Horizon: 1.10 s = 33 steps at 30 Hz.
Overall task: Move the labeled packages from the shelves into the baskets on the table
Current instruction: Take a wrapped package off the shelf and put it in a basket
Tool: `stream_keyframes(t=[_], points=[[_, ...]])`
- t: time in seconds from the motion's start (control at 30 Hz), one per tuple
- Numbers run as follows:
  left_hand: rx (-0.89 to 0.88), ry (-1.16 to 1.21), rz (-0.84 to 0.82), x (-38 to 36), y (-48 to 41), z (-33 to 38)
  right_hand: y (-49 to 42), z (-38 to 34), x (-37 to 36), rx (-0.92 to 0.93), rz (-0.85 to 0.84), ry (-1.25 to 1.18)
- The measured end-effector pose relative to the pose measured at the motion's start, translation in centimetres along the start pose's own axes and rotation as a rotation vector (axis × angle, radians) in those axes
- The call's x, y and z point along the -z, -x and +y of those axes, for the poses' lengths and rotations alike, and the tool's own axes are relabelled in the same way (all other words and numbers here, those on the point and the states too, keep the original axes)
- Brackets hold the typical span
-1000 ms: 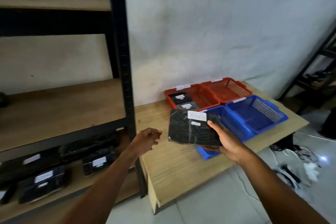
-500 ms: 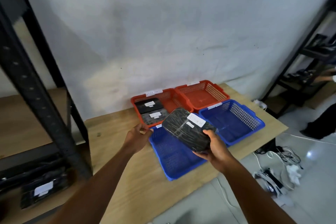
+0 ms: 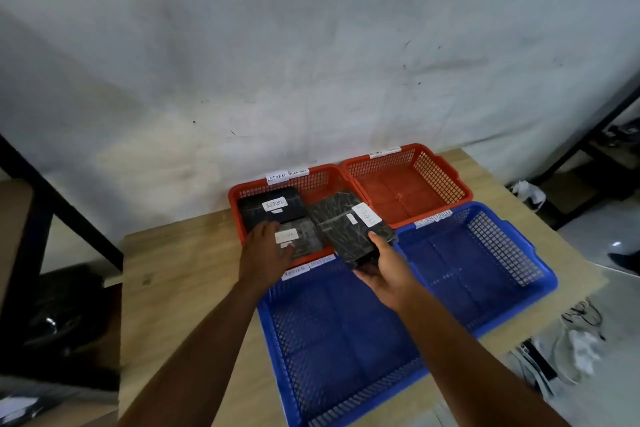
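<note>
My right hand (image 3: 382, 269) grips the near end of a black wrapped package (image 3: 341, 224) with a white label, held tilted over the right side of the left red basket (image 3: 311, 178). That basket holds two black labeled packages, one at the back (image 3: 272, 206) and one in front (image 3: 301, 239). My left hand (image 3: 265, 253) reaches over the basket's front left rim, fingers resting on the front package. The right red basket (image 3: 440, 158), near blue basket (image 3: 277, 340) and right blue basket (image 3: 533, 260) hold nothing.
The four baskets sit on a wooden table (image 3: 180, 305) against a white wall. A black shelf post (image 3: 59, 204) stands at the left with dark packages low down. Another rack (image 3: 602, 135) and floor clutter with cables (image 3: 561, 347) lie to the right.
My view turned from the shelf to the table. My right hand carried the package forward over the left red basket. My left hand moved from the blue basket's corner onto the front package.
</note>
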<state>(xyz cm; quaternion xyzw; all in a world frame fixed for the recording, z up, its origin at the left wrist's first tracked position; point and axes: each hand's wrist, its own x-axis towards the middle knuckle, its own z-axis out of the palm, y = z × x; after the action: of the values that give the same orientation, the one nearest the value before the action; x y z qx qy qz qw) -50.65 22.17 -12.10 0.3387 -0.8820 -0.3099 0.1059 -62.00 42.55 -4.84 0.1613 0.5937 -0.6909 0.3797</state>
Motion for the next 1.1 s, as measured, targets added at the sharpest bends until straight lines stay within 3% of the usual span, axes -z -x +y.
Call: stream_keyframes(t=[0.23, 0.47, 0.57, 0.63, 0.8, 1.1], points=[[-0.033, -0.314, -0.172, -2.8, -5.1, -0.3, -8.0, -2.3, -3.7, -0.082, 0.012, 0.037], [0.068, -0.593, -0.168, -2.9, -7.0, -2.0, -13.1, -3.3, -5.8, -0.162, -0.020, 0.029], [0.069, -0.699, -0.017, -2.3, -7.4, -2.4, -15.2, -3.3, -6.3, -0.204, -0.020, 0.015], [0.144, -0.642, 0.067, -1.8, -7.7, -2.8, -16.1, -3.1, -6.4, -0.223, -0.010, 0.023], [0.384, -0.186, 0.096, -1.9, -8.6, -3.8, -18.5, -2.2, -6.7, -0.250, 0.022, 0.041], [0.414, -0.052, 0.283, -3.0, -9.0, -5.1, -20.1, -0.9, -7.7, -0.245, 0.084, 0.124]])
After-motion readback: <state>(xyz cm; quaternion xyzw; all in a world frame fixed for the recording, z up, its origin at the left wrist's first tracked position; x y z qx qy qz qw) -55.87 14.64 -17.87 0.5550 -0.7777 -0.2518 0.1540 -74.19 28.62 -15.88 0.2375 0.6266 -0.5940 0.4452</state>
